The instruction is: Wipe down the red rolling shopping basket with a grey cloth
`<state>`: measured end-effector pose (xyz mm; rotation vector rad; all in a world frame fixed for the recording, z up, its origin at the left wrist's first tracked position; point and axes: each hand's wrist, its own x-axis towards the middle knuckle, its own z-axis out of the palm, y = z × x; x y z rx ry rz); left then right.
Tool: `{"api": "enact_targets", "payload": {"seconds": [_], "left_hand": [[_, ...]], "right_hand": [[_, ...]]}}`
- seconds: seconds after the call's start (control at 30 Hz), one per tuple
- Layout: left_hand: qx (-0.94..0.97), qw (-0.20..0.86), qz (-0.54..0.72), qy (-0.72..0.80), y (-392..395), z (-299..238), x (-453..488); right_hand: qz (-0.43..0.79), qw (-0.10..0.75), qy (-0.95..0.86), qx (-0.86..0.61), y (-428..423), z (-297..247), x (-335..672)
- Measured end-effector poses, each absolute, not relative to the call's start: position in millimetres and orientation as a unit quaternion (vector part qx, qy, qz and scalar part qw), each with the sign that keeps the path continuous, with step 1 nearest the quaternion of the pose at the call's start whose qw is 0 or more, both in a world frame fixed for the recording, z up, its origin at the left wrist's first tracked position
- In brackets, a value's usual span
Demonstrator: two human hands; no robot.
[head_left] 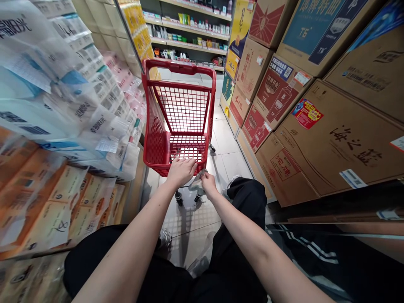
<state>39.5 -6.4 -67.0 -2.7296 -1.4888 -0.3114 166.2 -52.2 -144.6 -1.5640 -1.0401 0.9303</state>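
A red mesh shopping cart (178,118) stands empty in the aisle ahead of me. My left hand (181,171) rests on the cart's near rim, fingers curled over the edge. Just to its right, my right hand (208,184) is closed on a crumpled grey-white cloth (197,183), held low at the cart's front near the wheels (179,198). My black trousers and a grey shoe (164,238) show below.
Plastic-wrapped tissue packs (63,105) are stacked on the left, orange packs (57,198) beneath them. Brown cardboard cartons (315,126) are piled high on the right. Shelves of bottles (195,33) stand at the far end. A pale tiled floor (224,139) runs down the narrow aisle.
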Motion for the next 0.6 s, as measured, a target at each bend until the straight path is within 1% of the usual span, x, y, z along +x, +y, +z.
{"api": "enact_targets", "payload": {"seconds": [0.1, 0.17, 0.23, 0.3, 0.37, 0.4, 0.5, 0.6], "left_hand": [[-0.872, 0.006, -0.101, -0.479, -5, -67, 39], [-0.874, -0.003, -0.097, -0.477, -3, -68, 39], [-0.877, -0.017, -0.092, -0.471, -1, -69, 38], [-0.878, -0.026, -0.090, -0.469, 0, -69, 37], [-0.877, -0.024, -0.091, -0.471, 0, -70, 38], [-0.876, -0.022, -0.092, -0.473, -2, -71, 40], [-0.869, -0.016, -0.113, -0.482, -9, -72, 46], [-0.860, -0.013, -0.147, -0.488, -21, -75, 51]], "right_hand": [[0.466, 0.561, -0.382, -0.568, -58, -129, 171], [0.468, 0.576, -0.380, -0.552, -61, -111, 181], [0.408, 0.576, -0.407, -0.579, -61, -90, 194], [0.290, 0.570, -0.460, -0.616, -57, -69, 203], [0.191, 0.528, -0.546, -0.621, -47, -53, 205], [0.162, 0.484, -0.598, -0.618, -40, -49, 204], [0.117, 0.377, -0.671, -0.628, -17, -51, 193], [0.103, 0.356, -0.666, -0.648, -3, -66, 185]]}}
